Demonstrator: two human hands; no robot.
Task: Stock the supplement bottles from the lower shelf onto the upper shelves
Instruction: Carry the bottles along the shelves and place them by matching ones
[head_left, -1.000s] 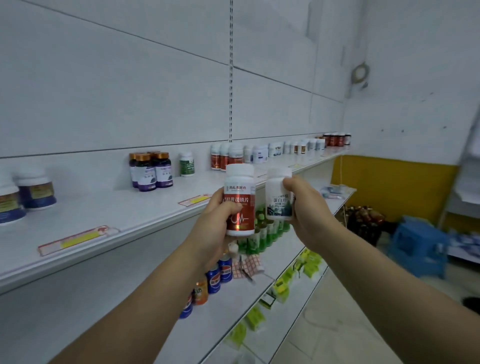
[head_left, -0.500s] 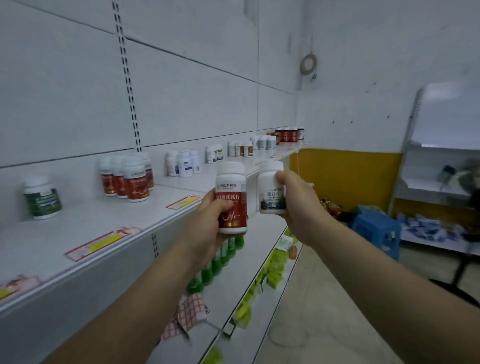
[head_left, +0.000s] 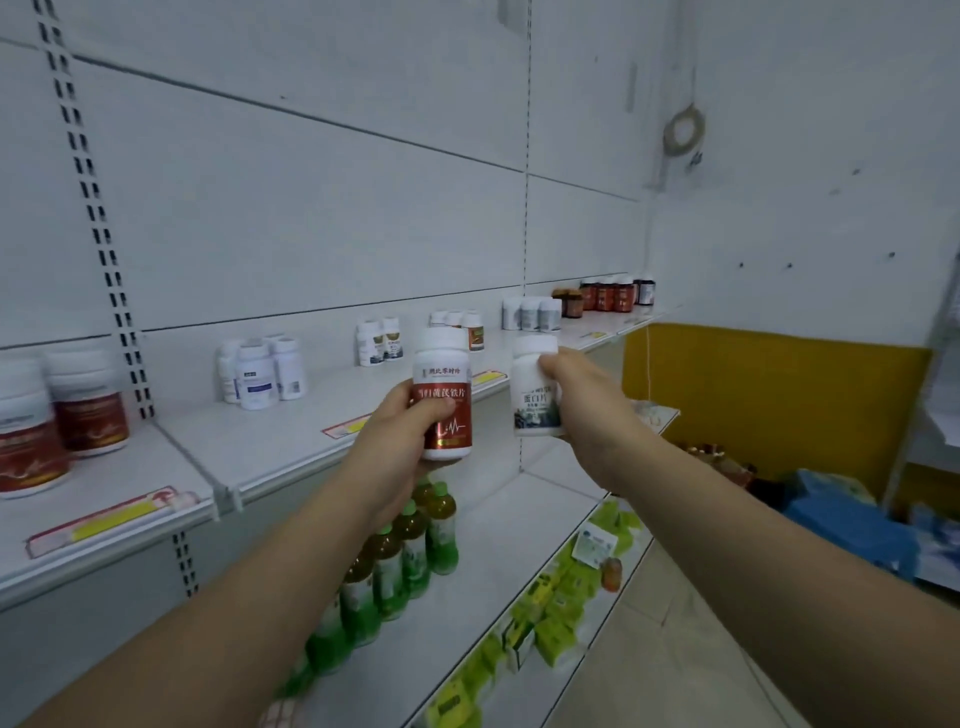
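The left hand (head_left: 397, 441) grips a red-labelled bottle (head_left: 443, 402) with a white cap. Its thumb lies across the label and its fingers curl round the back, out of sight. The right hand (head_left: 584, 402) holds a white bottle (head_left: 535, 389) from its right side, thumb pressed near the cap and the other fingers wrapped behind it. Both bottles are upright in the air, side by side with a gap between them, just in front of the front edge of the upper shelf (head_left: 280, 447). On that shelf two red-labelled jars (head_left: 67, 421) stand near the left end, a cluster of white bottles (head_left: 262, 371) stands toward the back edge, and further groups run to the far right end. On the lower shelf (head_left: 498, 551), green drink bottles (head_left: 415, 540) stand in a row under the left forearm. Green packets (head_left: 558, 603) lie on the ledge beneath.
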